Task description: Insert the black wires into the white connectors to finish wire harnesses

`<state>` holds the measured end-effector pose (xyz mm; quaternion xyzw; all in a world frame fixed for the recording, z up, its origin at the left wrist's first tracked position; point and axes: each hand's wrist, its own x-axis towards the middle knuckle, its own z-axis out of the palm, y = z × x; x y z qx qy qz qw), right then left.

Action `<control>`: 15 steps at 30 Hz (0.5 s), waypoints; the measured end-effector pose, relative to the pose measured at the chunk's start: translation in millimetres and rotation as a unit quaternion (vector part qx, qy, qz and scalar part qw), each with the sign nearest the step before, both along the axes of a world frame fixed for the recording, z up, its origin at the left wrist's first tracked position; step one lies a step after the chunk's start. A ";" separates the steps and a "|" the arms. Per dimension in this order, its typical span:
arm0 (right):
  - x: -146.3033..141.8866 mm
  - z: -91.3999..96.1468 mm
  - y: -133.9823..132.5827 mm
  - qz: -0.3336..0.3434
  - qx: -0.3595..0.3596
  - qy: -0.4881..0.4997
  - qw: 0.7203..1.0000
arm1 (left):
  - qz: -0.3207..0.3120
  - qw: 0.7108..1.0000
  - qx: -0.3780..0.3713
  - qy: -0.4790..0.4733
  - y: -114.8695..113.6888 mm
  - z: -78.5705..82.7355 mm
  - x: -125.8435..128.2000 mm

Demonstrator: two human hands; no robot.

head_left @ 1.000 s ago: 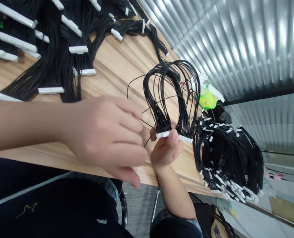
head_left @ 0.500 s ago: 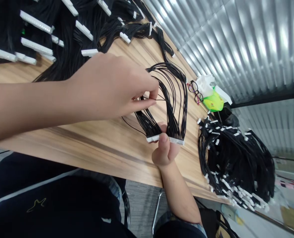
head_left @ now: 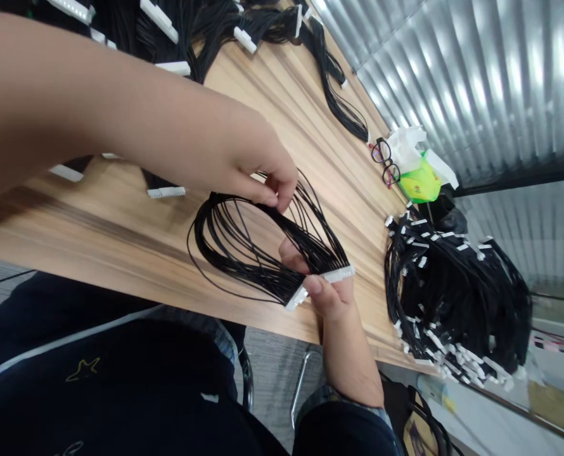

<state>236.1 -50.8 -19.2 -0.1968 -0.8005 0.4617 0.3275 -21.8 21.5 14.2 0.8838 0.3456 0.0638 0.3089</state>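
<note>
A looped black wire harness hangs between my two hands above the table. Its wires end at two white connectors, one connector pointing down-left and the other connector to the right. My right hand is closed on the connector ends, its thumb across the place where they meet. Above, my left hand has thumb and fingers pinched on the upper wires of the loop. One loose wire bows out below the bundle. Parts of the wires are hidden behind my left fingers.
Black harnesses with white connectors cover the upper left of the wooden table. A big coiled pile of harnesses sits at the right. Glasses and a green packet lie by the corrugated metal wall.
The wire loop has swung from up-right over to the left. The two connectors have tilted into a V in my right hand. My left arm has shifted higher in view.
</note>
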 end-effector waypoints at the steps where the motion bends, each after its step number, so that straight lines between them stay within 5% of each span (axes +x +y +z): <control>1: -0.1 -0.7 -1.8 0.002 -0.003 0.006 1.000 | -0.007 0.999 -0.041 0.001 2.0 -1.2 -1.6; 8: -0.4 -16.6 -16.1 -0.011 -0.058 0.067 0.996 | -0.104 0.961 -0.240 -0.095 3.2 -17.2 1.7; 15: -4.9 -14.4 -22.0 -0.082 -0.059 0.072 0.992 | -0.054 0.955 -0.236 -0.171 -3.7 -25.2 10.2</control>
